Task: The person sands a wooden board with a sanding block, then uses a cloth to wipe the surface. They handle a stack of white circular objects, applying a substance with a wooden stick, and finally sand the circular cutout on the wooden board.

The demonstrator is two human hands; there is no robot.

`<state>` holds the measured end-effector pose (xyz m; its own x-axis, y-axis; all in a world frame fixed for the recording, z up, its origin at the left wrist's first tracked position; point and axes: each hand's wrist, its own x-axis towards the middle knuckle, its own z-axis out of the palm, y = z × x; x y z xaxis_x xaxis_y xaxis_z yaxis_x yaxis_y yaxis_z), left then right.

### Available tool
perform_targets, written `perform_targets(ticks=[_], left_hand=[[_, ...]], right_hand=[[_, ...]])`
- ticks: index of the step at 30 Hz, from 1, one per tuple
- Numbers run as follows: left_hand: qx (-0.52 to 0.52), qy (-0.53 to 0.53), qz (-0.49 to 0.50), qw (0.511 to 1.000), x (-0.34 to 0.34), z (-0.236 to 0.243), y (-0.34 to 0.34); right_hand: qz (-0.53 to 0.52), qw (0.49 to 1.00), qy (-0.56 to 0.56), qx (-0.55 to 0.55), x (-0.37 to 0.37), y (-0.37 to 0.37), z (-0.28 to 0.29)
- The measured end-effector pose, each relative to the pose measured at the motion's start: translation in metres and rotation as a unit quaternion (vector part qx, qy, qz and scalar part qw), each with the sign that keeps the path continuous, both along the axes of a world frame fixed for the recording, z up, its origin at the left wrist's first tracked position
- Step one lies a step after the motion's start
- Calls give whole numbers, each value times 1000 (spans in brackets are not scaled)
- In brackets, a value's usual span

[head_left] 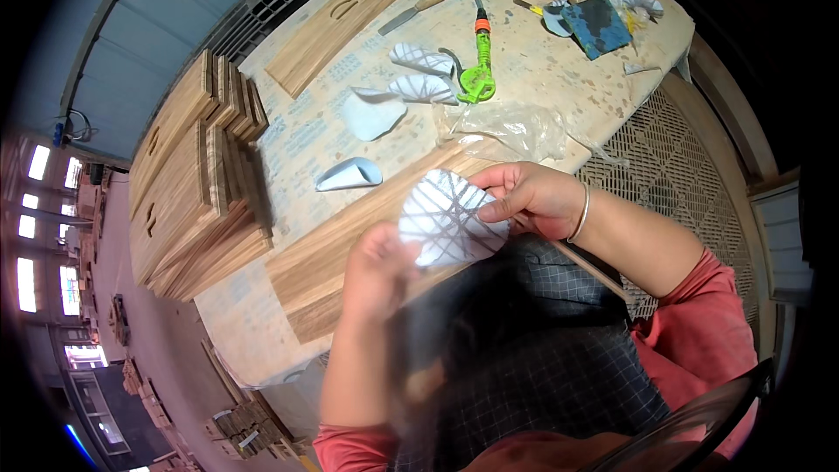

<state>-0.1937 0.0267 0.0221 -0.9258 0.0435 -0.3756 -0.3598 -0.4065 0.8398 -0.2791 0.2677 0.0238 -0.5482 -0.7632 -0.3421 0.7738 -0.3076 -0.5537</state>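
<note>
My right hand (537,199) pinches the right edge of a round sanding disc (446,223), thumb on top. The disc is white with grey crossing streaks and is held up in front of me. At its lower left edge is my left hand (377,267), its fingers smeared by motion, so I cannot tell whether they grip it. Below the disc a long wooden board (323,267) lies along the table's near side. Just beyond it rest a curled pale blue disc (350,174) and another bent one (374,114). Two rolled streaked discs (422,87) lie farther back.
Boards with cut handle slots stand stacked (188,183) at the left. A green air blow gun (479,79) on a hose, clear plastic film (511,131), a wooden-handled scraper (418,9) and another slotted board (350,17) lie on the table (559,61). A slatted mat (673,166) covers floor at right.
</note>
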Motion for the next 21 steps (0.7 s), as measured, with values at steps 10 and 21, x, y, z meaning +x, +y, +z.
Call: perform_targets(ticks=[10,21], left_hand=[[183,111,14,977,-34,-33,-16],[273,100,73,954,-39,-51,-26]], right_hand=[[26,972,90,217,-76,13,22],[-379,315,560,666,-225,19,-57]])
